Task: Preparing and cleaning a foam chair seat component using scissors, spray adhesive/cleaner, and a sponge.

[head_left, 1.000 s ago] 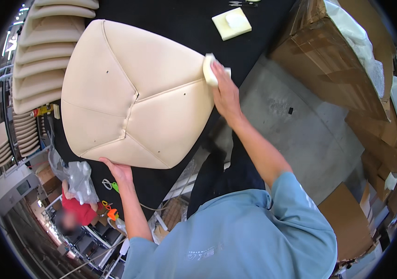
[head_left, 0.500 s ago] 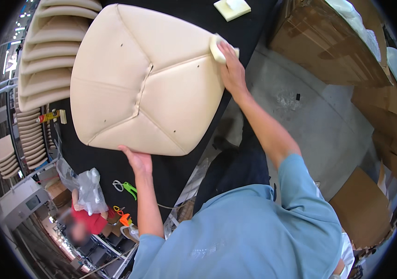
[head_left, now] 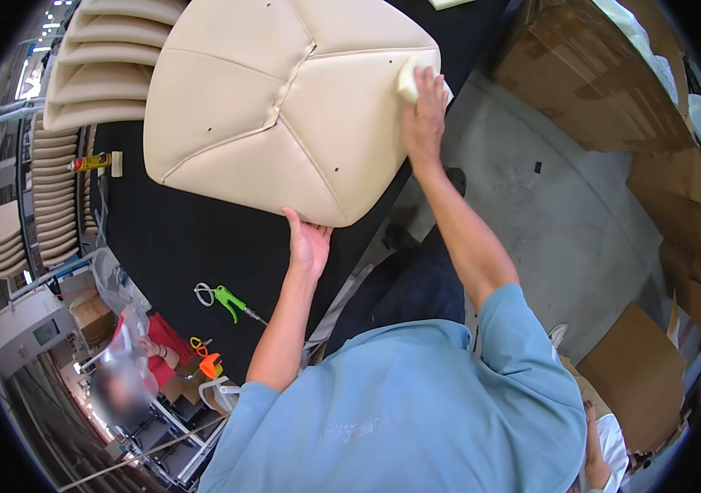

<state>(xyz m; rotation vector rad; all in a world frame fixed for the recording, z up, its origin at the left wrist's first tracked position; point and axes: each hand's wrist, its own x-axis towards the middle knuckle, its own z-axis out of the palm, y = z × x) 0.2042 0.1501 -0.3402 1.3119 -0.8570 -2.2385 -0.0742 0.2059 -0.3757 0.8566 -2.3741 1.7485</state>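
Observation:
A cream upholstered seat panel [head_left: 239, 99] with stitched seams and small holes lies over the black-covered table [head_left: 194, 222]. Its lower edge is gripped by my left hand [head_left: 311, 246], thumb showing and fingers partly hidden underneath. On the panel's right edge, my right hand [head_left: 426, 119] presses down a pale sponge block [head_left: 408, 80] with its fingers closed over it. Below my left hand, a green air blow gun [head_left: 227, 301] with a hose rests on the table.
Stacked cream panels [head_left: 108, 62] stand at the upper left, near a yellow-and-red can [head_left: 90, 162]. A foam block [head_left: 449, 3] lies at the far edge. Cardboard boxes [head_left: 588, 82] line the right. A co-worker in red [head_left: 171, 337] is at the lower left; another person's arm [head_left: 594, 456] shows lower right.
The panel sits higher and farther right in the picture. My right hand with the sponge block has slid nearer along the panel's right edge. My left hand has shifted right along the lower edge.

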